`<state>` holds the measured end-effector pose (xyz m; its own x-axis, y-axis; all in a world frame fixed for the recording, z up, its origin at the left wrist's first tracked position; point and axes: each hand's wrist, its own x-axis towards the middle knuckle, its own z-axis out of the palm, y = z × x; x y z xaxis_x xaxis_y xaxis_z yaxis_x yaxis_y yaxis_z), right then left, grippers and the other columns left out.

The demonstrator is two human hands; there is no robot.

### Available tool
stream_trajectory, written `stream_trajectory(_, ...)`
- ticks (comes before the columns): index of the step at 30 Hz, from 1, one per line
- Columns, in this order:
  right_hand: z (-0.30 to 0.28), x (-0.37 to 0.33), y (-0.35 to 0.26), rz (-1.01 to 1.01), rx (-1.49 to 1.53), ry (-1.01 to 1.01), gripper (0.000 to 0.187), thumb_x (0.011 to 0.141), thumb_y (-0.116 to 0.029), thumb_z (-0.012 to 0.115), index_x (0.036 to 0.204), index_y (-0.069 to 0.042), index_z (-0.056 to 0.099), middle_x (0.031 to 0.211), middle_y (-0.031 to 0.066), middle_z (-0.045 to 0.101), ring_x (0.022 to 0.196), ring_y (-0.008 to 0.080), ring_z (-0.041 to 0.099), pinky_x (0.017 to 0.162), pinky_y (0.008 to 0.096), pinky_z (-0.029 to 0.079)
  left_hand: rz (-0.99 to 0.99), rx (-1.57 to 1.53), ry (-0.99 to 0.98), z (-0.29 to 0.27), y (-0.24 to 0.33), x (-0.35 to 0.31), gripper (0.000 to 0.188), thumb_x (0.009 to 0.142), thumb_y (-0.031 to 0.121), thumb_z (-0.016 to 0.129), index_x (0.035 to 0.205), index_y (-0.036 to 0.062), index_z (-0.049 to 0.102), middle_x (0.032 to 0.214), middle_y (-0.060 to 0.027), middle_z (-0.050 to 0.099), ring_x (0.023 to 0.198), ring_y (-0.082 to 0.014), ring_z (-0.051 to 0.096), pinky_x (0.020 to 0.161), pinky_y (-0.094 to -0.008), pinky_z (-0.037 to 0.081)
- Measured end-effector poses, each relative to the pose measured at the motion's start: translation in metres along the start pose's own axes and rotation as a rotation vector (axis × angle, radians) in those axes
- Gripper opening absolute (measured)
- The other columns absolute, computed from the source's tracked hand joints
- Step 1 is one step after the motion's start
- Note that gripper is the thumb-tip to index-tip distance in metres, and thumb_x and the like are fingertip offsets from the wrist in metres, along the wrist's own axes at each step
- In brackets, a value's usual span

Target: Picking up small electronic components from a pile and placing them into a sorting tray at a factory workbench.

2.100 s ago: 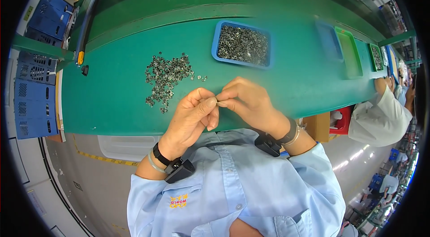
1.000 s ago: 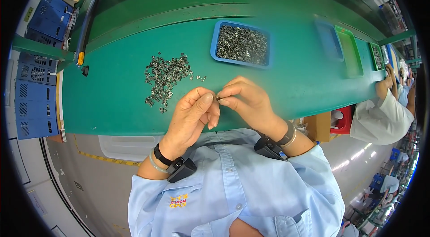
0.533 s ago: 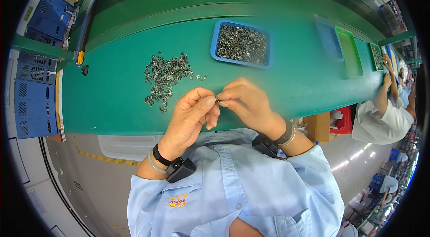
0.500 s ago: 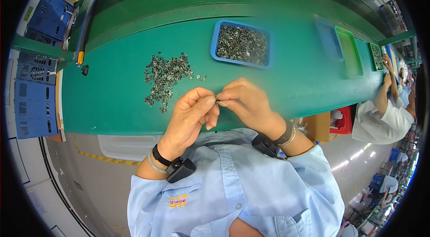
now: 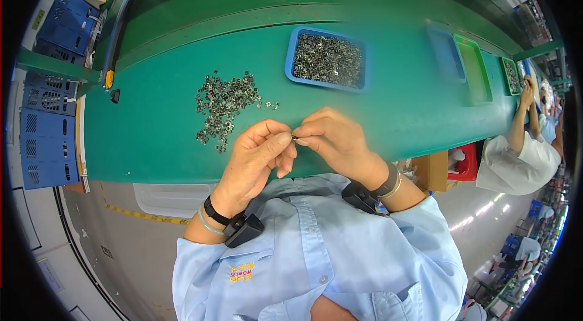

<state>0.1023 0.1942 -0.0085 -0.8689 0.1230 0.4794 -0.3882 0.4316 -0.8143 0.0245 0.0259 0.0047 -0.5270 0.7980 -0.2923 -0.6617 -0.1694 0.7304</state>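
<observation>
Between the fingertips of both hands is a small dark metal part (image 5: 294,137), mostly covered by the fingers. My left hand (image 5: 262,150) pinches it from the left with thumb and forefinger, the other fingers curled. From the right, my right hand (image 5: 336,139) pinches the same part, its fingertips meeting those of the left. Beyond my left hand, a loose pile of small black and silver metal parts (image 5: 228,99) lies on the green table (image 5: 158,139). Farther back, a blue tray (image 5: 290,57) holds a heap of similar small parts.
At the right stand another blue tray (image 5: 445,54), a green tray (image 5: 472,69) and a smaller green tray with parts (image 5: 511,76). A co-worker's hands (image 5: 528,93) are beside it. Blue crates (image 5: 48,145) line the left. A cardboard box (image 5: 432,170) sits below the table edge.
My hands stay nearly in place, pinching the small part with slight finger shifts. At the far right, the co-worker's hands have moved closer to the small green tray.
</observation>
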Motion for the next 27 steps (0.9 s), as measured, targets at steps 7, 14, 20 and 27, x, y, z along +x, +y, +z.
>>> stream_trajectory(7, 0.0007, -0.0003, 0.0013, -0.028, -0.007, -0.005, 0.016, 0.075, 0.000, 0.069, 0.088, -0.006, 0.063, 0.083, 0.0063, 0.062, 0.074, 0.0202, 0.060, 0.061, 0.0302, 0.049, -0.007, 0.000, 0.012, -0.0005, 0.0010, -0.0005, 0.010, 0.091, 0.014, 0.057, 0.091, 0.0036, 0.056, 0.073, -0.0050, 0.061, 0.057, -0.0102, 0.055, 0.048, -0.0230, 0.042)
stream_trajectory(14, -0.0010, 0.0011, 0.0007, -0.045, -0.018, -0.035, 0.015, 0.075, 0.000, 0.069, 0.088, -0.006, 0.064, 0.083, 0.0068, 0.062, 0.074, 0.0202, 0.060, 0.061, 0.0301, 0.049, -0.004, -0.009, 0.010, 0.0006, 0.0007, 0.0003, 0.009, 0.091, 0.013, 0.057, 0.090, 0.0034, 0.056, 0.073, -0.0048, 0.061, 0.057, -0.0104, 0.055, 0.047, -0.0234, 0.042)
stream_trajectory(20, -0.0002, 0.0013, 0.0003, -0.027, 0.008, -0.018, 0.015, 0.075, 0.000, 0.069, 0.087, -0.006, 0.063, 0.082, 0.0069, 0.062, 0.074, 0.0203, 0.060, 0.061, 0.0301, 0.049, -0.012, -0.046, 0.000, 0.0011, 0.0008, -0.0005, 0.009, 0.091, 0.012, 0.057, 0.091, 0.0031, 0.057, 0.074, -0.0059, 0.061, 0.057, -0.0113, 0.056, 0.046, -0.0240, 0.042)
stream_trajectory(27, 0.0002, 0.0013, 0.0003, -0.005, 0.028, 0.003, 0.014, 0.075, -0.001, 0.069, 0.087, -0.006, 0.063, 0.082, 0.0068, 0.062, 0.073, 0.0205, 0.061, 0.060, 0.0304, 0.049, -0.017, -0.046, 0.003, 0.0005, 0.0012, -0.0003, 0.010, 0.091, 0.013, 0.057, 0.091, 0.0031, 0.057, 0.075, -0.0063, 0.062, 0.056, -0.0115, 0.055, 0.046, -0.0242, 0.042)
